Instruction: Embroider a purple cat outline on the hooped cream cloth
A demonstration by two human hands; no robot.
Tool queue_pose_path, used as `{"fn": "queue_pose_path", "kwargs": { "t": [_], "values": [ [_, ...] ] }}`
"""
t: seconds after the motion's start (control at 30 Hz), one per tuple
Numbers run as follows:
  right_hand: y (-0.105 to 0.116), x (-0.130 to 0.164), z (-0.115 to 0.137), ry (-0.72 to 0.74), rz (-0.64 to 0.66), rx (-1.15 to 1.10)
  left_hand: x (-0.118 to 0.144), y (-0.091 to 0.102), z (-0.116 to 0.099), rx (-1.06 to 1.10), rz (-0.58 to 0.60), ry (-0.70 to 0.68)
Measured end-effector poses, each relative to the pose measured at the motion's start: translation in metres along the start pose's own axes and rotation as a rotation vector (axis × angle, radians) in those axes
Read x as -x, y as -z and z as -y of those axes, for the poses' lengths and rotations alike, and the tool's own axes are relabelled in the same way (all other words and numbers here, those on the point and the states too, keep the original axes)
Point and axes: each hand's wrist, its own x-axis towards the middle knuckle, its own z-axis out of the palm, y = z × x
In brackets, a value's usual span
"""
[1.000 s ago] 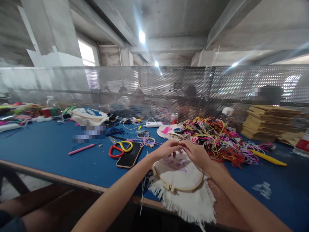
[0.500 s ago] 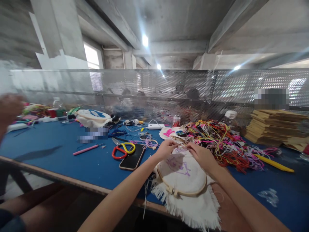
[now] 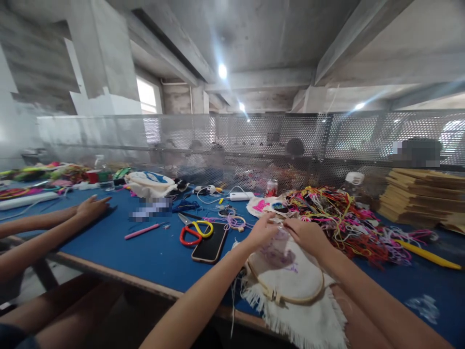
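Note:
A round wooden embroidery hoop (image 3: pixel 296 299) holds white cloth with purple stitching and leans over the table's front edge. Frayed fabric (image 3: pixel 308 322) hangs out below its metal-screw side. My left hand (image 3: pixel 262 231) is closed at the far rim, fingers bent over it. Close beside it, my right hand (image 3: pixel 304 233) also grips the far rim, its fingertips almost meeting the left ones. The fingertips are partly hidden, so any needle or thread there cannot be made out. Just beyond lies a cloth patch with pink and blue embroidery (image 3: pixel 260 206).
Left of my arms are a phone (image 3: pixel 209 244), red-and-yellow scissors (image 3: pixel 196 232) and a pink pen-like tool (image 3: pixel 142 231). A tangled thread heap (image 3: pixel 337 213), yellow tool (image 3: pixel 428 254) and brown paper stack (image 3: pixel 410 198) are right. A co-worker's hand (image 3: pixel 92 207) rests far left.
The co-worker's blurred, raised hand has come down to the table at the left. My hands stay at the hoop's far rim, fingertips slightly closer together. The whole view has shifted a little.

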Motion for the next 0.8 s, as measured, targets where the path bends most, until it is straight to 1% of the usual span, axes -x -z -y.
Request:
{"fn": "queue_pose_path", "kwargs": {
  "t": [0.07, 0.1, 0.13, 0.2, 0.27, 0.33, 0.4, 0.47, 0.5, 0.57, 0.67, 0.73, 0.8],
  "values": [
    [0.001, -0.007, 0.006, 0.023, -0.015, -0.014, 0.0, -0.001, 0.001, 0.237, 0.159, 0.082],
    [0.001, -0.01, 0.009, 0.014, -0.028, -0.032, 0.0, -0.001, 0.002, 0.331, 0.22, 0.11],
    [-0.001, -0.012, 0.012, -0.008, -0.045, -0.055, 0.0, -0.001, 0.004, 0.381, 0.242, 0.128],
    [-0.004, -0.013, 0.016, -0.058, -0.082, -0.114, -0.001, 0.0, 0.007, 0.4, 0.234, 0.15],
    [-0.009, -0.011, 0.018, -0.08, -0.115, -0.178, -0.003, 0.001, 0.01, 0.306, 0.197, 0.163],
    [-0.012, -0.007, 0.016, -0.082, -0.131, -0.235, -0.006, 0.001, 0.013, 0.135, 0.13, 0.133],
    [-0.013, -0.004, 0.012, -0.097, -0.129, -0.276, -0.008, -0.001, 0.016, -0.026, 0.045, 0.059],
    [-0.013, 0.0, 0.006, -0.14, -0.117, -0.305, -0.009, -0.004, 0.017, -0.143, 0.003, -0.022],
    [-0.013, 0.001, 0.004, -0.165, -0.111, -0.317, -0.009, -0.005, 0.018, -0.18, 0.012, -0.05],
    [-0.014, 0.003, -0.001, -0.208, -0.099, -0.344, -0.009, -0.007, 0.018, -0.223, 0.067, -0.1],
    [-0.016, 0.005, -0.004, -0.229, -0.088, -0.375, -0.008, -0.007, 0.017, -0.209, 0.136, -0.126],
    [-0.017, 0.005, -0.003, -0.218, -0.088, -0.373, -0.006, -0.005, 0.015, -0.265, 0.137, -0.126],
    [-0.017, 0.005, -0.001, -0.197, -0.097, -0.366, -0.004, -0.002, 0.012, -0.405, 0.072, -0.1]
  ]
}}
